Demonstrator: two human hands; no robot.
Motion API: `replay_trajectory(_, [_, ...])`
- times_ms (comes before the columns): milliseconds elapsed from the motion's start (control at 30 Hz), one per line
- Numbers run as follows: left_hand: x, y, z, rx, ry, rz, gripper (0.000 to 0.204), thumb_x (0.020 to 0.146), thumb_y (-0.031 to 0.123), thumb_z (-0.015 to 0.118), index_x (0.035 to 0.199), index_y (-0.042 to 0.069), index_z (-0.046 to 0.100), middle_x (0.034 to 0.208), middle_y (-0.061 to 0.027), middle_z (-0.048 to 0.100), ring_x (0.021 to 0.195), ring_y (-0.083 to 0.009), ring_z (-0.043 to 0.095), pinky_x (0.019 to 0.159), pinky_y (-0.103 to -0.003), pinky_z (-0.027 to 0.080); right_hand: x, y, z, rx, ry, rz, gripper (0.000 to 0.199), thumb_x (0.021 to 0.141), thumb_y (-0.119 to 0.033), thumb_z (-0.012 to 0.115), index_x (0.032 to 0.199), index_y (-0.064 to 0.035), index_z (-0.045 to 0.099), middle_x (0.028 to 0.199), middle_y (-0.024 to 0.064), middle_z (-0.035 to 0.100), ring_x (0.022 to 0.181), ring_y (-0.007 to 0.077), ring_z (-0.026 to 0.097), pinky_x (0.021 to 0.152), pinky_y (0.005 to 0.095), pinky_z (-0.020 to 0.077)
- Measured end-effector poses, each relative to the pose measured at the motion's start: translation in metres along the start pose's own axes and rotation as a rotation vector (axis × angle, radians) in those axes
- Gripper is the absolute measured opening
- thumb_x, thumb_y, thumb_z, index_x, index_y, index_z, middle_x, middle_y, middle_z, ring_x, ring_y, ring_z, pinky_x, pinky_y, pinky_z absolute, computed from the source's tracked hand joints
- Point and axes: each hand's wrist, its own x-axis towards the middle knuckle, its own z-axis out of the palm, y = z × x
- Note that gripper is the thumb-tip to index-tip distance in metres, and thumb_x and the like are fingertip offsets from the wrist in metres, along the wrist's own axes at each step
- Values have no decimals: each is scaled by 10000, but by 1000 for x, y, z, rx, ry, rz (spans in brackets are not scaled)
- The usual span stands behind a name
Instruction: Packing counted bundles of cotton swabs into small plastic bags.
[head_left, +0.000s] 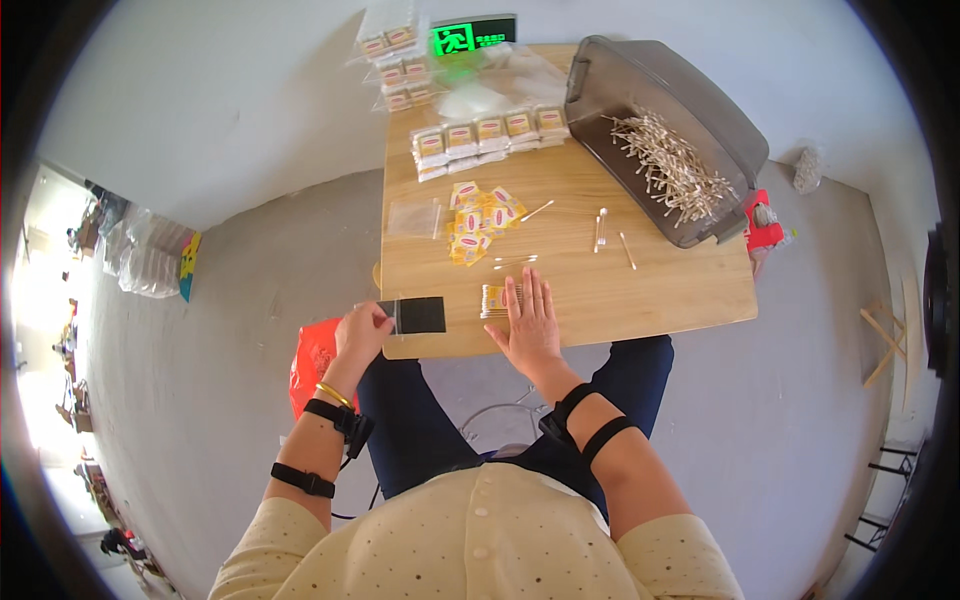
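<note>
A small bundle of cotton swabs (497, 299) lies near the bench (660, 290) front edge under the flat, spread right hand (530, 325). The left hand (362, 332) pinches a clear sleeve (412, 315). Bagging seems underway; next, sliding the bundle in needs the sleeve's mouth held open.

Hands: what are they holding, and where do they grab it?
Left hand pinches a black card by its left edge. Right hand lies flat on a swab bundle, gripping nothing.

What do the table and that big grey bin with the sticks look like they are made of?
The table looks like light wood or wood veneer, matte, with faint grain lines. The grey bin seems to be smoky translucent plastic, slightly glossy; the sticks show through its wall.
</note>
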Motion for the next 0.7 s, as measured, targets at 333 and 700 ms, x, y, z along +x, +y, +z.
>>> replay_trajectory(333, [8, 17, 23, 290, -104, 194, 308, 822, 325, 674, 863, 20, 699, 853, -155, 714, 792, -334, 727, 685, -462, 583, 26, -93, 30, 33, -44, -124, 892, 962, -567, 506, 1576, 9, 210, 1640, 280, 121, 1539, 404, 110, 1252, 514, 99])
replay_trajectory(700, [9, 5, 14, 139, -66, 183, 254, 783, 238, 632, 798, -5, 703, 798, -177, 716, 771, -358, 718, 689, -475, 573, 33, -114, 33, -74, -75, -85, 832, 969, -541, 510, 1581, -47, 237, 1649, 253, 130, 1544, 370, 107, 1261, 487, 74])
